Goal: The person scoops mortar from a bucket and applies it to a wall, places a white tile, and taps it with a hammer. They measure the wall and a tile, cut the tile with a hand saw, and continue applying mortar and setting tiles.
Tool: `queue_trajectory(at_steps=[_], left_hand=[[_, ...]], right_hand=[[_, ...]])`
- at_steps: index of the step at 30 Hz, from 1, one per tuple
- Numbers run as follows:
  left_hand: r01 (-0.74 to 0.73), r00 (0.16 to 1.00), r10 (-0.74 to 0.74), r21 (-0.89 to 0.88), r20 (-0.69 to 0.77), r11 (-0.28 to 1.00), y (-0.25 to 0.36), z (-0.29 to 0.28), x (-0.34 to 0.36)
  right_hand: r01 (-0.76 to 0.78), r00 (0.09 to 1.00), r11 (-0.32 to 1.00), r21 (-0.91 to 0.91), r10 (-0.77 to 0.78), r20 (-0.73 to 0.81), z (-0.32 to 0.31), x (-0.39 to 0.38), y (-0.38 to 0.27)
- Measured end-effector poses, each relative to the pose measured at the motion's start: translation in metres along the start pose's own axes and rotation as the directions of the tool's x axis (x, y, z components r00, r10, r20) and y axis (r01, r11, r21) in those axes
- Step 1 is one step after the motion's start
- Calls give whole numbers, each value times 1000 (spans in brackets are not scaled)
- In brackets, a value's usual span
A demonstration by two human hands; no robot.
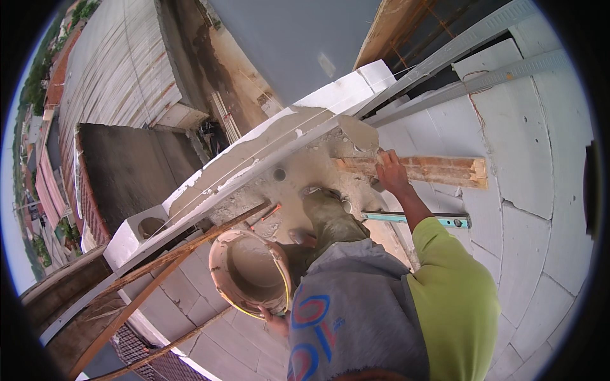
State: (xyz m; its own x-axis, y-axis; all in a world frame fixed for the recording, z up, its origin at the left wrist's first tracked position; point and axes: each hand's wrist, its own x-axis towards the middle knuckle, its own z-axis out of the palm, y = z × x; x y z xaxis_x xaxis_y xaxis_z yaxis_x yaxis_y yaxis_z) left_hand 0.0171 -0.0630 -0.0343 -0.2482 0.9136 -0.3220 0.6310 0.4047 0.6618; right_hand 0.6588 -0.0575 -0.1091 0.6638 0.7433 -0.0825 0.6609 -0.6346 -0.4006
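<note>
My right hand (389, 170) is closed at the end of what looks like a trowel (359, 133). Its flat grey blade, coated in mortar, lies close to the wall top; the handle is mostly hidden in my fingers. At my left side a pinkish bucket (219, 267) contains wet grey mortar (256, 261). My left hand (273, 321) grips the bucket's near rim, by its yellow handle (288, 292). Along the low white block wall (190, 187) runs a layer of grey mortar (254, 155), with a thin string stretched above it.
A wooden plank (438, 170) and a teal spirit level (419, 219) lie to my right. An orange-handled tool (264, 217) rests beside the bucket. A long metal rail (438, 60) and wooden poles (171, 257) run alongside the wall. Beyond it, the ground drops to lower roofs (121, 57).
</note>
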Motion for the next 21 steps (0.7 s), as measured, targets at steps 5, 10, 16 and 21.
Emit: queue_trajectory(at_steps=[5, 10, 16, 21], left_hand=[[366, 931, -323, -446, 172, 817, 58, 12, 21], [258, 964, -208, -391, 165, 884, 55, 24, 26], [-187, 973, 198, -103, 120, 977, 8, 28, 23], [323, 936, -322, -707, 142, 630, 70, 46, 28]], right_hand=[[-131, 943, 913, 385, -5, 332, -71, 34, -69], [0, 860, 933, 359, -183, 477, -52, 106, -142], [-16, 891, 961, 274, -110, 439, -75, 125, -98], [-326, 819, 886, 330, 90, 567, -128, 139, -76]])
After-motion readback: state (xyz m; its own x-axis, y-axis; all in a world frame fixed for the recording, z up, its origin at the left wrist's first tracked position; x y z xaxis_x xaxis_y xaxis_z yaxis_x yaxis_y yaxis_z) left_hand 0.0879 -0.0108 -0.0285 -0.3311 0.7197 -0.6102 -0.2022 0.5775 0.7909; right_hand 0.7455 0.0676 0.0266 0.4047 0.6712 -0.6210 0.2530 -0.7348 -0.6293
